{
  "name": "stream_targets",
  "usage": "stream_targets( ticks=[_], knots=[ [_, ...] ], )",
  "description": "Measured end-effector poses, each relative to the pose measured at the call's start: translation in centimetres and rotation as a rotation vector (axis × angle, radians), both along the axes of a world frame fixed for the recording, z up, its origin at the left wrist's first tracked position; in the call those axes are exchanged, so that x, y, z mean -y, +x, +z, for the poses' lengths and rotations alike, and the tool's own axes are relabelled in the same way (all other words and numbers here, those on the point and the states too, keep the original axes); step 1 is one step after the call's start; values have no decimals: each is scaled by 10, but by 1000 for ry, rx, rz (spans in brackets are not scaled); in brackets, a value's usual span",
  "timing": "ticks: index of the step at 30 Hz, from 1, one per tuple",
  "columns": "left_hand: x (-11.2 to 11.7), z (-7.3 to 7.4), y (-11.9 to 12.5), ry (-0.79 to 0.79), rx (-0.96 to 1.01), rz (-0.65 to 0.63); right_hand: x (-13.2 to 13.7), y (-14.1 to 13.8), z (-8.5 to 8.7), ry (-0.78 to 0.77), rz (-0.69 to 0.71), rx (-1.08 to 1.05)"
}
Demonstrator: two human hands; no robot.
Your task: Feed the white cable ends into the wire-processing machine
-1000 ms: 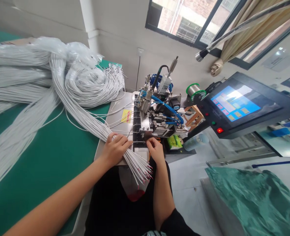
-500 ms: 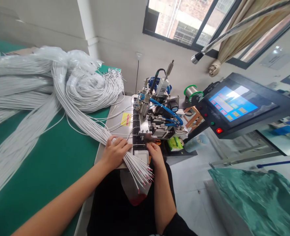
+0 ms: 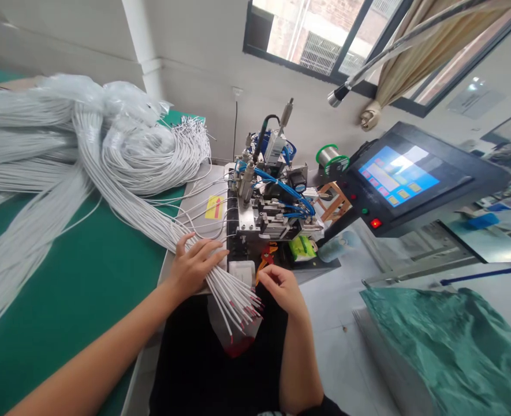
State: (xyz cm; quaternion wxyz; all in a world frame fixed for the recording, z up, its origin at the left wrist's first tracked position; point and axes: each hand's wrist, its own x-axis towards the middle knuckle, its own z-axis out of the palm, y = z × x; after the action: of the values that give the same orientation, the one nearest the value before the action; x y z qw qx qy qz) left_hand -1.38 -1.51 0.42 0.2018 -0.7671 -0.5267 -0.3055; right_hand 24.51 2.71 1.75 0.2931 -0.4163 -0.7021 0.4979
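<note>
My right hand [image 3: 282, 287] has come away from the machine [image 3: 266, 185].
Its fingers stay pinched, no wire showing; my left hand [image 3: 194, 266] grasps the white bundle [image 3: 229, 289] across the near end of the metal plate [image 3: 200, 201].

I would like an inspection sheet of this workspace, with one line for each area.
Surface: green table, partly covered by cables.
Job's things: white cable bundle with reddish tips fanned out; machine beside it.
Clutter: orange-handled tool and green packet near the machine.
Hands: left hand lies over the bundle; right hand has curled fingers, no held item visible.
Cables: cable coil on the table; blue tubes on the machine.
Surroundings: window, lit screen, wire spool.
</note>
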Motion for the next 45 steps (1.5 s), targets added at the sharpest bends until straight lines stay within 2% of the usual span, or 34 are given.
stream_targets(
  ticks=[3, 6, 10, 14, 20, 23, 29, 32, 40, 42, 45],
  knots=[
    [1, 0, -1, 16, 8, -22, 7, 1, 6, -34, 185, 106],
    [2, 1, -2, 36, 1, -42, 8, -1, 6, -32, 221, 142],
    [1, 2, -2, 60, -16, -66, 0, -6, 3, 30, 110, 60],
    [1, 2, -2, 62, -21, -104, -13, -17, -5, 74, -97, -75],
    [-1, -1, -3, 62, -9, -107, -29, -42, -17, 7, -337, -310],
    [-2, -1, -2, 68, -4, -114, -33, -52, -18, -21, -347, -419],
    [-2, 2, -1, 88, 6, -122, -38, -62, -17, -158, -253, -548],
    [-3, 3, -1, 85, 2, -97, -41, -59, -14, -126, -264, -499],
    [-3, 2, 1, 61, -30, 6, -47, -45, -12, 321, -258, -7],
    [-2, 3, 2, 67, -27, 17, -48, -45, -14, 378, -232, 61],
    [-2, 4, 3, 51, -22, 17, -49, -46, -18, 385, -212, 99]
  ],
)
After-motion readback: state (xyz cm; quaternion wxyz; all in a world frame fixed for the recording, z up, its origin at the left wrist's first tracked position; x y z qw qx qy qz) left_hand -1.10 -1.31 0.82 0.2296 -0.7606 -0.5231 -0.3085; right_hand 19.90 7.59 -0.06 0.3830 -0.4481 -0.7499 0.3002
